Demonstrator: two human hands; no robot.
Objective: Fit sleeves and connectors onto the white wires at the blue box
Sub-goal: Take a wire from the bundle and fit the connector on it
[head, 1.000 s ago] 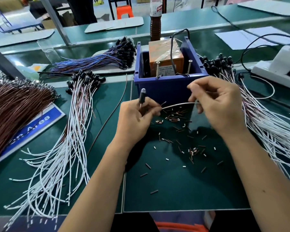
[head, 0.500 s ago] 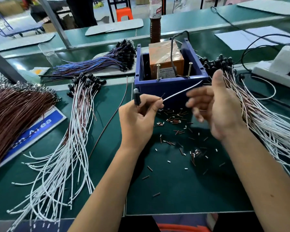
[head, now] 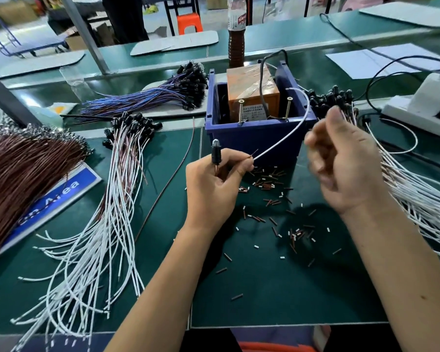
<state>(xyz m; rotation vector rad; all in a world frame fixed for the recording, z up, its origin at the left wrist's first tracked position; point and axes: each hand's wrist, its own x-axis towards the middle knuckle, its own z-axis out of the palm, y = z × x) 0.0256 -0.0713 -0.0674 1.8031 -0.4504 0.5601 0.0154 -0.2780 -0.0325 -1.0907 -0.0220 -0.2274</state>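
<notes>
I'm watching the left hand (head: 214, 189) pinching the white wire (head: 294, 127) w/ black connector (head: 216, 153) before the blue box (head: 259, 133), right hand (head: 346, 168) blurred, loosely curled, empty afaict; wire's free end arcing over the box could be snagging a screw (head: 288, 107).

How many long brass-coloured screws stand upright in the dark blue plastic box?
2: the left brass-coloured screw and the right brass-coloured screw, both at the dark blue plastic box's front wall. Others may be hidden.
</notes>
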